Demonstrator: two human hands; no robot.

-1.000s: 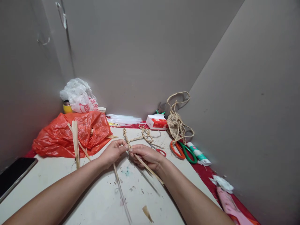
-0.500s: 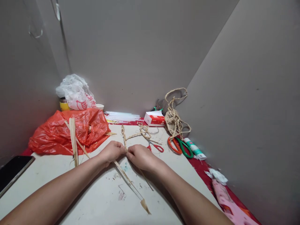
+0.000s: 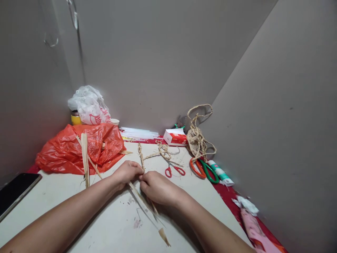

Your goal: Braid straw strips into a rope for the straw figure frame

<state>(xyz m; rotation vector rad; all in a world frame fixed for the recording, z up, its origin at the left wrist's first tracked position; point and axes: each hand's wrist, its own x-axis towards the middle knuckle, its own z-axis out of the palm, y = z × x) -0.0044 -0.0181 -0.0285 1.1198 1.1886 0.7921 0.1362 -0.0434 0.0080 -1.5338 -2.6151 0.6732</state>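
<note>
My left hand (image 3: 127,173) and my right hand (image 3: 156,187) meet at the middle of the white table (image 3: 110,225), both pinched on the near end of a braided straw cord (image 3: 141,156). The braid runs away from my fingers toward the back wall and bends right into a loose tangle (image 3: 163,150). Flat loose straw strips (image 3: 144,205) trail from under my hands toward me, ending in a frayed tip near the front. My fingers are curled tight around the strands.
Small red scissors (image 3: 173,170) lie just right of my hands; larger orange and green scissors (image 3: 204,169) and a glue tube (image 3: 220,173) sit further right. A rope bundle (image 3: 196,137), a red-white box (image 3: 176,136), an orange bag (image 3: 79,149) with straw and a phone (image 3: 15,191) ring the table.
My right hand has slid a little toward me and lower on the strands. The loose strips under my hands have swung from pointing right to lying more toward the front.
</note>
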